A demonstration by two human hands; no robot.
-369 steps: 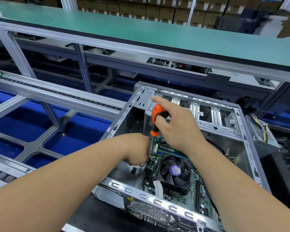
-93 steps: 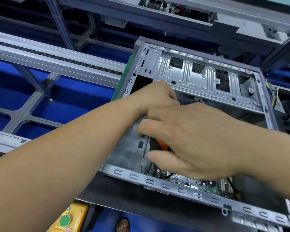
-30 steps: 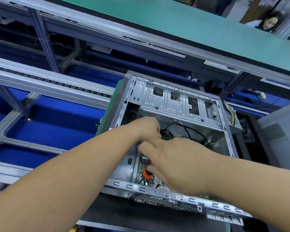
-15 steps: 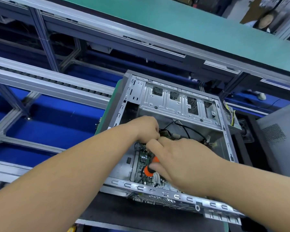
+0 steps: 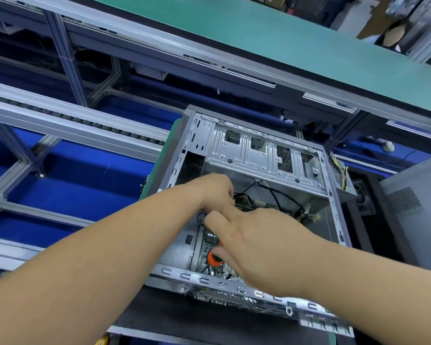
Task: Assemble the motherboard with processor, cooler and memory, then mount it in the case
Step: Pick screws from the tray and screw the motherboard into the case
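Two hands are down inside the open case [image 5: 332,195], and I take that case as my landmark for everything else. My right hand [image 5: 256,247] sits over the near half of its interior, fingers curled round the orange-handled screwdriver [image 5: 214,259], whose collar peeks out below the thumb; the grip looks chosen so the tool stands roughly upright over a screw, though the tip itself is hidden. My left hand [image 5: 215,192] reaches in from the case's left wall, fingers curled down among the black cables [image 5: 271,192]; whether it pinches a cable or a screw I cannot tell, since the right hand covers the fingertips. I judge it is holding the wiring aside, or steadying something, so the driver has a clear path. The motherboard [image 5: 208,241] already lies flat on the case floor, only a green strip showing beside my right hand, so I reckon we are at the fastening stage. At the far side of the case, the silver drive cage [image 5: 259,155] spans its width. Left of the case runs the roller conveyor [image 5: 72,118], beyond it the green bench top [image 5: 259,33], and just right of it stands another grey case [image 5: 413,207].
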